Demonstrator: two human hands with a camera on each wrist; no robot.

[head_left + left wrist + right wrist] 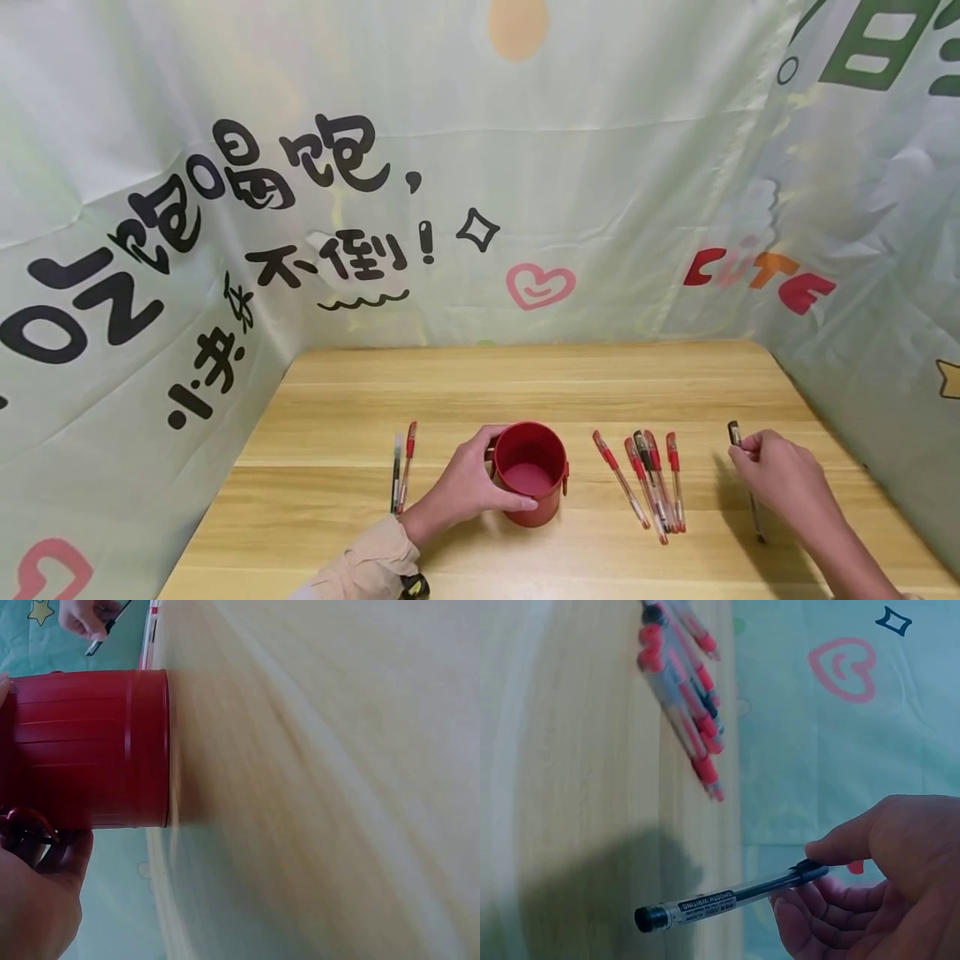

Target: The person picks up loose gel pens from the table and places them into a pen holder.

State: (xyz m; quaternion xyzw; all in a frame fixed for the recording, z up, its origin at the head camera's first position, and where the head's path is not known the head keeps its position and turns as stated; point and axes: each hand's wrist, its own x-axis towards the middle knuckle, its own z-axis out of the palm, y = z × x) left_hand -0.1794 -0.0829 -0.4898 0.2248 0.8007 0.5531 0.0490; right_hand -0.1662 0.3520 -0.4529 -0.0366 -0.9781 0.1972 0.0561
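Note:
My left hand (467, 479) grips a red bucket-shaped pen holder (542, 510) around its side, thumb at the front. The holder is upright with its mouth facing up, and small handles show on its sides. Between thumb and fingers my right hand (783, 473) pinches a capped black gel pen (705, 904), held above the right part of the table. To the left of that hand lies a group of gel pens, several with red caps (673, 454) and one with a black cap (639, 439).
Left of the holder, a red-capped pen (408, 454) and a dark pen (395, 479) lie side by side on the wooden table (337, 400). A printed cloth (615, 192) hangs behind the table and along both sides.

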